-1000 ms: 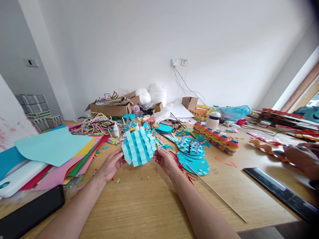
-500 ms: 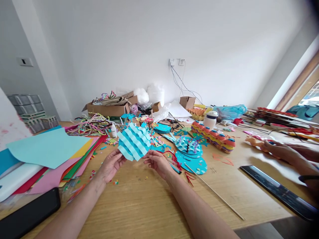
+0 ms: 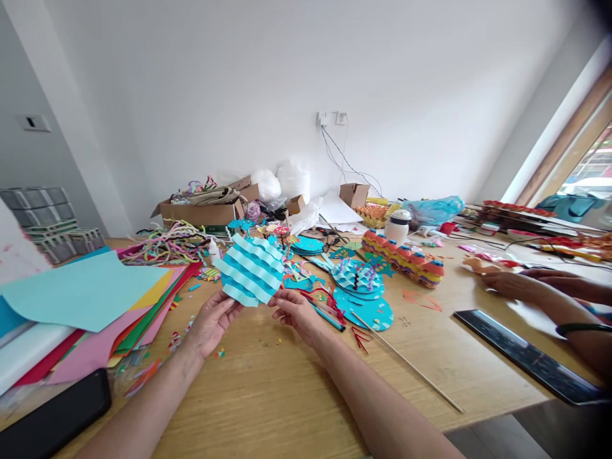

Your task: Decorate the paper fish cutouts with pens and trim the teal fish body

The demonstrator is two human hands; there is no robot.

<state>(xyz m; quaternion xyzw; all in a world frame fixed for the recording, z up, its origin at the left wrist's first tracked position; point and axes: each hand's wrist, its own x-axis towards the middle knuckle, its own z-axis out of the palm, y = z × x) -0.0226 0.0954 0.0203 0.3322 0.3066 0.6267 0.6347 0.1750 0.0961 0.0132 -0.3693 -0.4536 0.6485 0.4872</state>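
Wave-striped blue disc, edge-pinched in left hand and right hand grip, presumably sparing its raised strips, left of the decorated disc stack.

no legible text, labels or numbers; no readable signs

The striped disc hides some tabletop; the view's left edge crops the black phone.

From here I count two wavy-striped discs, two wall sockets, one lidded jar, one long pale stick.
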